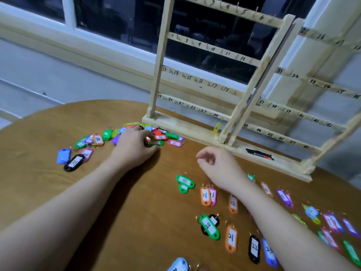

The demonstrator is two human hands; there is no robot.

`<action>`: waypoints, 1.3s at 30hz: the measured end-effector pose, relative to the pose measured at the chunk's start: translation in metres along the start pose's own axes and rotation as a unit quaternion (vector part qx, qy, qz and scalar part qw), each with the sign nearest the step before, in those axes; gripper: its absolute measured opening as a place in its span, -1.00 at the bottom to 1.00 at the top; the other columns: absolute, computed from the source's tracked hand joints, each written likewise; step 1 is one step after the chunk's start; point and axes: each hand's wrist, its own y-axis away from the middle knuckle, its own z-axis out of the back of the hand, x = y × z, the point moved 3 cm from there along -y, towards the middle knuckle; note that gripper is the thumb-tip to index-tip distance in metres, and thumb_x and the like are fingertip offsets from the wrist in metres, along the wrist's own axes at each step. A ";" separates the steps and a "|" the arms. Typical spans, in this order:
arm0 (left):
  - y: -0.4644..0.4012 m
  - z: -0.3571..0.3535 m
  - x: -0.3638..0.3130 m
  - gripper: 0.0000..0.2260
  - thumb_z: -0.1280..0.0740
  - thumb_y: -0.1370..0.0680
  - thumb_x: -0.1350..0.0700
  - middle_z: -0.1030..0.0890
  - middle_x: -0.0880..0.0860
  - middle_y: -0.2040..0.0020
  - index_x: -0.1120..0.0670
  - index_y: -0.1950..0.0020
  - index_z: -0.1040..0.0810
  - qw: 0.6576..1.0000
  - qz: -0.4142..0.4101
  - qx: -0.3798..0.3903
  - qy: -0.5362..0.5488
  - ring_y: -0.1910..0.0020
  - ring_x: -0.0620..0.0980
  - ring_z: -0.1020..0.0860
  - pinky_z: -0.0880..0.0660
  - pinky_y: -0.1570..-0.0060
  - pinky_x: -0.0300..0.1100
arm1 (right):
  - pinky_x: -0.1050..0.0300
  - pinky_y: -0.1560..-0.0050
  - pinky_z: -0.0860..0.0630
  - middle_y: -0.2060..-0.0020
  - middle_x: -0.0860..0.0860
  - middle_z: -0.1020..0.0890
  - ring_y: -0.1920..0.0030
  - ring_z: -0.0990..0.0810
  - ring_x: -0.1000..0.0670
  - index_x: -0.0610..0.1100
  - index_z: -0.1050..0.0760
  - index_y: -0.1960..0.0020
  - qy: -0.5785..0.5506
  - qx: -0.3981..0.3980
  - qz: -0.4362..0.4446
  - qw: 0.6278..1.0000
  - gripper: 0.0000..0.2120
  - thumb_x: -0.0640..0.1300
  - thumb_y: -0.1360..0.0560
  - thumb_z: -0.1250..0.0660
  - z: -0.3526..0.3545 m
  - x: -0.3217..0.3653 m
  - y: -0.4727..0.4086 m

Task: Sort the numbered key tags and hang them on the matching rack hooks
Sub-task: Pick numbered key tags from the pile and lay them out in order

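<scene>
At eleven o'clock on the tabletop (136, 192), the left hand (134, 147) is reaching into the unsorted pile (125, 135), fingers curling round a green tag (157, 143) — though blur is hiding how firm the pinch is. The right hand (216, 163) is hovering at centre, fingers loosely curled, holding nothing. Sorted tags (232, 204) are lying in numbered order at five o'clock, the rack (207, 61) standing at one o'clock with one yellow tag (216, 128) hanging. I judge the rings may be tangling — a neighbour could be dragged along, or the right forearm could be scattering the sorted rows.
</scene>
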 end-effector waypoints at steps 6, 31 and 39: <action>-0.005 -0.003 0.009 -0.79 -0.51 -0.45 -0.12 -0.53 0.01 0.12 -0.04 0.03 -0.70 1.000 -0.022 -0.003 -0.018 0.03 0.07 -0.52 -0.49 -0.04 0.02 | 0.12 0.13 -0.42 -0.01 -0.01 -0.62 -0.03 -0.59 -0.07 -0.06 -0.55 -0.31 0.014 0.005 -0.033 0.999 -0.65 0.03 -0.58 -0.39 -0.040 0.026 -0.072; -0.003 0.001 0.004 -0.89 -0.37 -0.59 -0.03 -0.56 -0.18 0.21 -0.09 -0.05 -0.67 0.997 0.008 0.002 0.072 -0.02 0.04 -0.55 -0.28 -0.30 0.04 | 0.11 0.19 -0.46 0.06 -0.02 -0.62 0.10 -0.54 0.00 -0.05 -0.65 -0.19 -0.058 0.062 -0.152 0.985 -0.78 -0.16 -0.60 -0.31 -0.053 0.012 -0.091; -0.002 0.007 0.003 -0.69 -0.32 -0.58 0.22 -0.63 -0.41 0.21 -0.22 0.16 -0.54 0.979 0.044 0.054 0.191 0.01 -0.27 -0.62 -0.44 -0.34 0.06 | 0.37 0.41 -0.47 0.16 -0.03 -0.59 0.29 -0.48 0.11 -0.13 -0.59 -0.24 -0.170 0.059 -0.172 0.969 -0.77 -0.25 -0.64 -0.25 -0.050 0.002 -0.089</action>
